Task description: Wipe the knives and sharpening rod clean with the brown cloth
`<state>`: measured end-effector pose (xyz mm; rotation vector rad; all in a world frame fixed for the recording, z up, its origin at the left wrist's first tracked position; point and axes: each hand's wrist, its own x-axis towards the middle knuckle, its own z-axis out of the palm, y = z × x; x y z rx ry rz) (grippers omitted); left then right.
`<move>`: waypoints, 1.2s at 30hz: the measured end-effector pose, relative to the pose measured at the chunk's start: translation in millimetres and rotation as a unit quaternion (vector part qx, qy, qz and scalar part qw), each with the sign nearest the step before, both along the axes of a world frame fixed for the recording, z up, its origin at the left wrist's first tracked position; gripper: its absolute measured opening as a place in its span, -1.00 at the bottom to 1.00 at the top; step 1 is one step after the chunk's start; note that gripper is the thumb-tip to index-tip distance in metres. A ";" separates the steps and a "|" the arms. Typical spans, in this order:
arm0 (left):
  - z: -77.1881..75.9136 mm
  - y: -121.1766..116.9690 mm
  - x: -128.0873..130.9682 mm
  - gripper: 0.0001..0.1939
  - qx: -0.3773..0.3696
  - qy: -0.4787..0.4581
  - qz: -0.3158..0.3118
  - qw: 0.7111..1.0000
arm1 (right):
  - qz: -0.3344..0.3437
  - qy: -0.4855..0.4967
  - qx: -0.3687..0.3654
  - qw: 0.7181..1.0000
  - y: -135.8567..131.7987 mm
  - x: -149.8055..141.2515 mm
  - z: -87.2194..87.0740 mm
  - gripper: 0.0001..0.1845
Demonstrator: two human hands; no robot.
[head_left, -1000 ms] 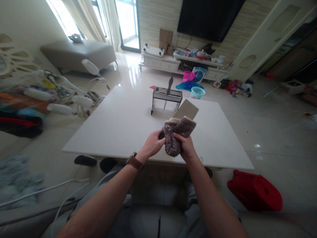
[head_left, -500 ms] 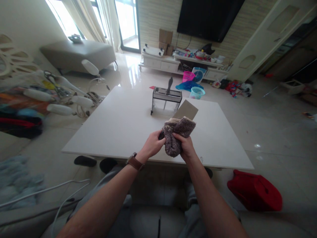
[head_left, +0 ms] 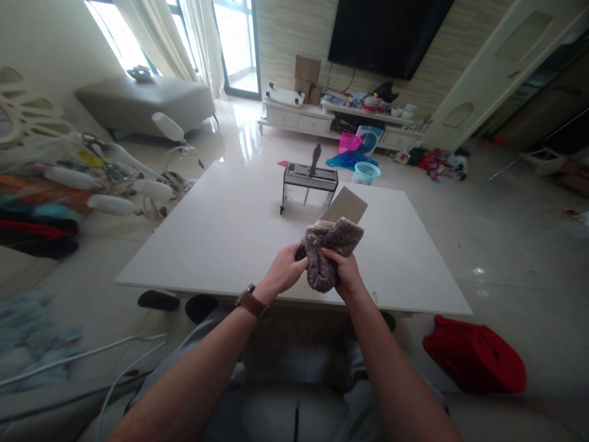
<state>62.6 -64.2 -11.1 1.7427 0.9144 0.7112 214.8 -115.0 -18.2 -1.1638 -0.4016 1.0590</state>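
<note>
Left hand [head_left: 288, 267], wearing a brown-strapped watch [head_left: 251, 302], is closed around a short black handle [head_left: 300, 252] near the centre of the frame, while the right hand [head_left: 348, 273] grips a folded, fluffy purple-brown cloth [head_left: 322, 264], its thumb pressed on top. From the cloth's far edge a flat, grey rectangular blade [head_left: 346, 205] slants toward the upper right; any join with the handle is hidden. At lower right, a bright red fabric-like bundle [head_left: 476, 356] lies on the floor. Beneath the hands spreads a white, smooth-topped table [head_left: 221, 239]. Just beyond the blade, at upper centre, stands a clear-sided box [head_left: 307, 193] with a dark frame, a black grip [head_left: 315, 158] rising from its slotted top. Farther off are a pale turquoise plastic basket [head_left: 367, 174], a pink basket [head_left: 350, 143] and, highest, a black flat-screen television [head_left: 389, 34].
</note>
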 end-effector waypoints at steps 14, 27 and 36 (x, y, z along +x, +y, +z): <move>-0.8 -0.1 1.8 -0.80 -0.006 -0.003 -0.001 1.000 | -0.016 0.002 -0.005 1.000 0.6 -1.0 0.8 -0.55; 8.6 -7.6 1.6 -0.80 -0.077 0.008 -0.030 0.997 | -0.157 0.058 0.041 0.985 5.1 30.2 3.2 -0.54; 3.2 -8.7 6.2 -0.84 -0.050 -0.006 -0.016 0.999 | -0.062 0.039 0.052 0.996 2.8 5.6 5.1 -0.57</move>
